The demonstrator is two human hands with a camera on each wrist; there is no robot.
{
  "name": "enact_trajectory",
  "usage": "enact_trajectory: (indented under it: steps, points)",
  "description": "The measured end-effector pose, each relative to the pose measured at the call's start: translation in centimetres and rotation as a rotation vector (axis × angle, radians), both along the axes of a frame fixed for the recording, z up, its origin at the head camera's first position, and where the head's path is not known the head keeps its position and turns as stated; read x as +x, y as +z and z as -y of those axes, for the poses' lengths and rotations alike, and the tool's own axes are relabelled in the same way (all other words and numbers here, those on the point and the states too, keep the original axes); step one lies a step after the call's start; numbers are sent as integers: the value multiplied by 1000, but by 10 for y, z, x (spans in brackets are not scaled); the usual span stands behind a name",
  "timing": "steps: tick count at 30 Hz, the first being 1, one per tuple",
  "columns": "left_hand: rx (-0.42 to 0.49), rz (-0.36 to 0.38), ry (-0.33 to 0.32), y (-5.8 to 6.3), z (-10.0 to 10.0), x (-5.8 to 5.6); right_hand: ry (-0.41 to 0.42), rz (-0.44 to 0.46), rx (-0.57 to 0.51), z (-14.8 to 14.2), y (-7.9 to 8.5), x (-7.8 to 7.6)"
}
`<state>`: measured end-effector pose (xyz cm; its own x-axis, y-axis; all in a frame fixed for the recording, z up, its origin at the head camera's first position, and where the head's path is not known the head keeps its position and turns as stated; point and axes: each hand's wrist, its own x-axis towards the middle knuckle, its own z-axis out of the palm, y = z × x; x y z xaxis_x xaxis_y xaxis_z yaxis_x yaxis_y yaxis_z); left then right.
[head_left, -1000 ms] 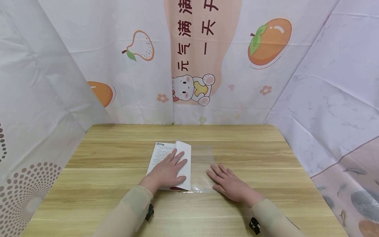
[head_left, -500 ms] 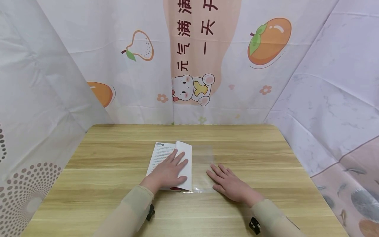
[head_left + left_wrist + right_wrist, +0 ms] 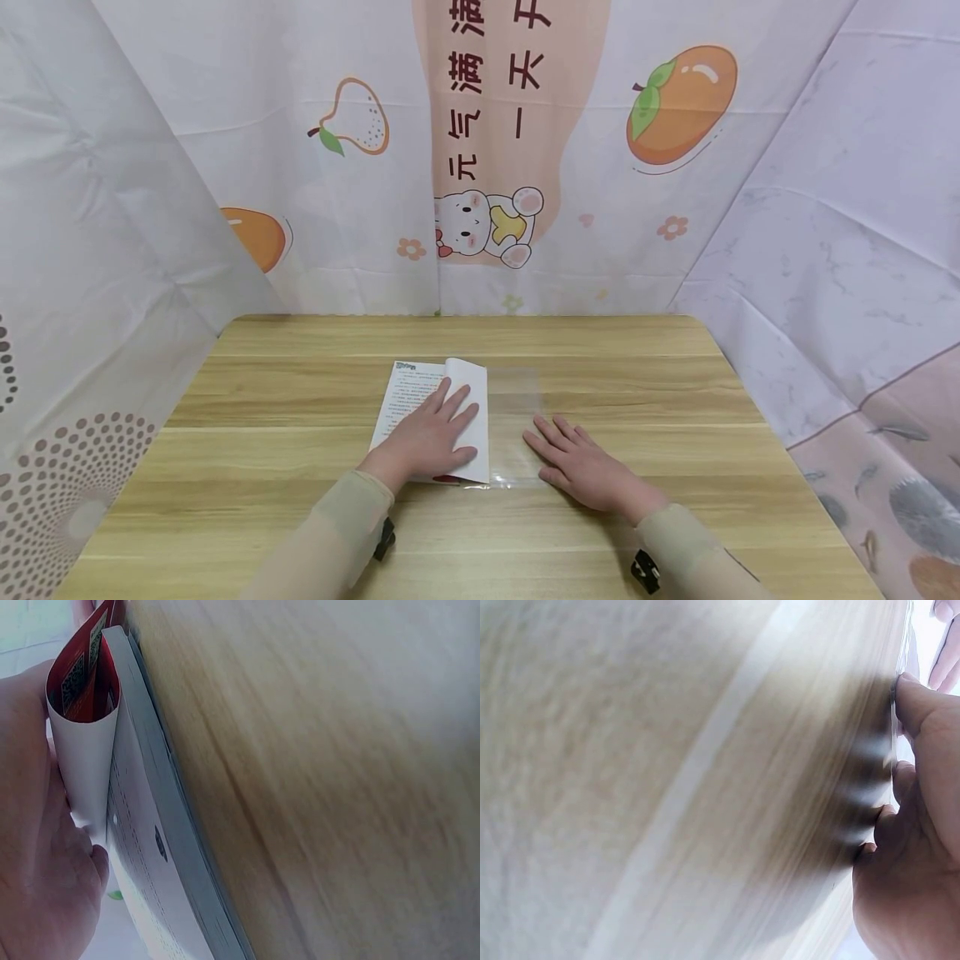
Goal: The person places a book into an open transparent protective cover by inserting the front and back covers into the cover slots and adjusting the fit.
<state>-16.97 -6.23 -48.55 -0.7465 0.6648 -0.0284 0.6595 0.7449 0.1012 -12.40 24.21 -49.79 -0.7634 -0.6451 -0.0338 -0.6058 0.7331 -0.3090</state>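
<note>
A thick paperback book (image 3: 405,396) lies on the table with a printed page facing up. From it a white sheet with a red underside (image 3: 84,761) bends over in a loose roll toward the right. My left hand (image 3: 429,437) lies on this sheet with fingers spread, pressing it. Under and beyond the sheet's right edge stretches a clear plastic film (image 3: 513,429). My right hand (image 3: 588,473) rests flat at the film's right edge, fingertips touching it. In the right wrist view, the fingertips meet the film's edge at the tabletop.
The wooden table (image 3: 285,400) has rounded far corners. A printed white curtain (image 3: 360,208) hangs behind it, and further cloths (image 3: 840,250) hang at both sides. A black device (image 3: 645,572) sits at each wrist.
My left hand has slid slightly to the right, and the white sheet's edge has shifted right with it over the film. The right hand has stayed in place.
</note>
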Motion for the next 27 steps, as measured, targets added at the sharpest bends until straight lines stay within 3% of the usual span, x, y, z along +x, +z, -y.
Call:
enact_trajectory:
  steps: [8, 18, 27]
  points:
    - [-31, -2, 6, 7, -2, 4, -4, 2, -4, 0, 0, 1]
    - [-6, 21, 21, 4, -5, 4, -4, -1, -4, 1, 0, 1]
    - [-12, -4, 13, 1, -7, 3, -5, 2, 3, 1, 0, 1]
